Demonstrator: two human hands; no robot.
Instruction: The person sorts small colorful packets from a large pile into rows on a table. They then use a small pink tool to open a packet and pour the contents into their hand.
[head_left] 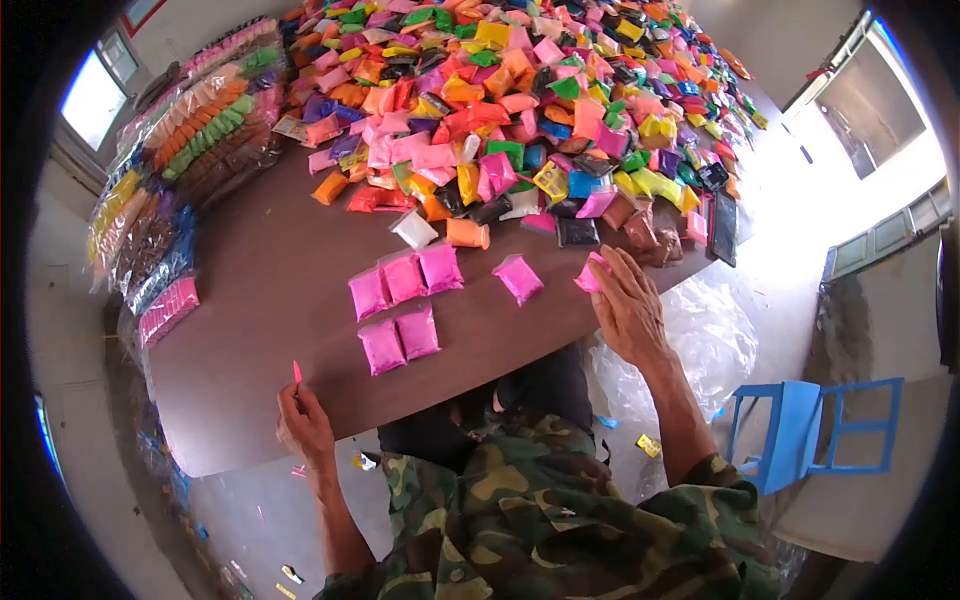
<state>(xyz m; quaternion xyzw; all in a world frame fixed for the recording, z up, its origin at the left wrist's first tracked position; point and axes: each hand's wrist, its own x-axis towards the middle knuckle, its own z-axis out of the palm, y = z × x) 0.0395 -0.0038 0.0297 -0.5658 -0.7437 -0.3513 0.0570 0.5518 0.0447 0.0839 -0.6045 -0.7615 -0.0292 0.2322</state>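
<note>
Here at the table's near left edge, the left hand is pinched on a slim pink piece, too small to make out, and right of it five pink packets lie in rows of three and two. One more packet sits alone, and then, toward the right edge, the right hand covers another pink packet; its grip is hidden, so I can't tell whether it's clamped. Single-packet handling seems the step, calling for a sure finger hold, while the heap behind runs out of view at the top.
</note>
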